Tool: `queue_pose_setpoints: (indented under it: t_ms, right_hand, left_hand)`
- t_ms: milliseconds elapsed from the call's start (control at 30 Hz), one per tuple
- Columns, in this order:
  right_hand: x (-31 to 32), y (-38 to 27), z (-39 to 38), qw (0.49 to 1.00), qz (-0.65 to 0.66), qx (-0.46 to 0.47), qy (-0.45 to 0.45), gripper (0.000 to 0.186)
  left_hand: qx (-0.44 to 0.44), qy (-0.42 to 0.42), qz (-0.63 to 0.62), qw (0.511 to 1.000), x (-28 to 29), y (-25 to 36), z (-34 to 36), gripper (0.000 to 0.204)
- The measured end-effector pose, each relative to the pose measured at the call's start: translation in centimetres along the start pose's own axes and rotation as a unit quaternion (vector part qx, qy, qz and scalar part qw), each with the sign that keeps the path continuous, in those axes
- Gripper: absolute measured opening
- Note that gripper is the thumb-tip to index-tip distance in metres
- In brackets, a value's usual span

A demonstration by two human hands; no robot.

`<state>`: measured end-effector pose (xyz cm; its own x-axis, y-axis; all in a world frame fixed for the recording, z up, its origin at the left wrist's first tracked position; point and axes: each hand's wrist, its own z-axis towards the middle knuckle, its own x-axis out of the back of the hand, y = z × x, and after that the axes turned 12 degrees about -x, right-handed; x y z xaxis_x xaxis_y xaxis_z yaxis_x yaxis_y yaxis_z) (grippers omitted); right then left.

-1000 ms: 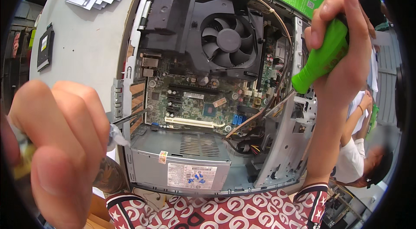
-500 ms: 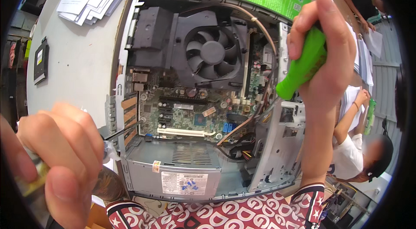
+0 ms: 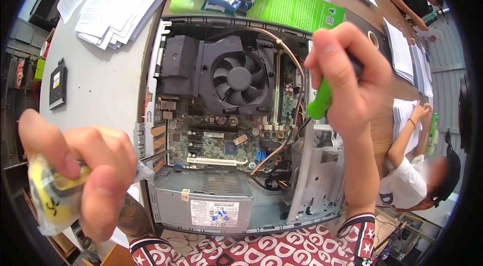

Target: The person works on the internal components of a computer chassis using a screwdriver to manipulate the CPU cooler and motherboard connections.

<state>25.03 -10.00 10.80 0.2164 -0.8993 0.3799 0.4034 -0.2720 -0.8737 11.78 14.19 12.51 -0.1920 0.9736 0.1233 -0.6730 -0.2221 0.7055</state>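
Now left hand (image 3: 100,178) gripping yellow tool (image 3: 56,198) in plastic (image 3: 144,171), right hand (image 3: 352,85) gripping green screwdriver (image 3: 320,102); both shafts (image 3: 153,157) over open case (image 3: 315,188).

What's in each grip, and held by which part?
Left grip: plastic-wrapped yellow-handled tool, held by its handle. Right grip: green-handled tool, also by its handle.

Motherboard (image 3: 226,141) open nearside; fan shroud (image 3: 207,85) (bulky) blocks much beyond.
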Motion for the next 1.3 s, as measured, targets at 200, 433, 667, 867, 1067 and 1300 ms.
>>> queue_pose_setpoints:
  t_ms: [200, 433, 667, 867, 1067, 1300]
  right_hand:
    - [-0.1, 0.5, 0.1, 0.998, 0.011, 0.041, 0.05, 0.02]
    - [-0.4, 0.7, 0.2, 0.997, 0.017, 0.069, 0.022, 0.02]
    - [-0.4, 0.3, -0.5, 0.994, 0.001, 0.106, 0.021, 0.02]
    - [0.1, -0.9, -0.4, 0.983, 0.011, 0.161, 0.082, 0.017]
    - [1.2, -0.7, -0.9, 0.973, 0.08, 0.125, 0.174, 0.018]
    - [1.1, -0.7, -1.0, 0.972, 0.058, 0.162, 0.16, 0.018]
  left_hand:
    - [0.044, 0.059, -0.112, 0.991, -0.9, -0.1, 0.1, 0.036]
    - [0.052, 0.142, -0.042, 0.988, -1.5, 0.0, -0.6, 0.029]
    - [0.07, 0.139, -0.088, 0.984, -1.9, -0.5, -0.5, 0.03]
    - [0.065, 0.128, -0.112, 0.983, -1.3, 0.2, -0.3, 0.03]
    - [0.087, 0.112, -0.128, 0.982, -1.4, 0.3, 0.1, 0.029]
    - [0.09, 0.111, -0.13, 0.981, -1.3, 0.5, 0.0, 0.028]
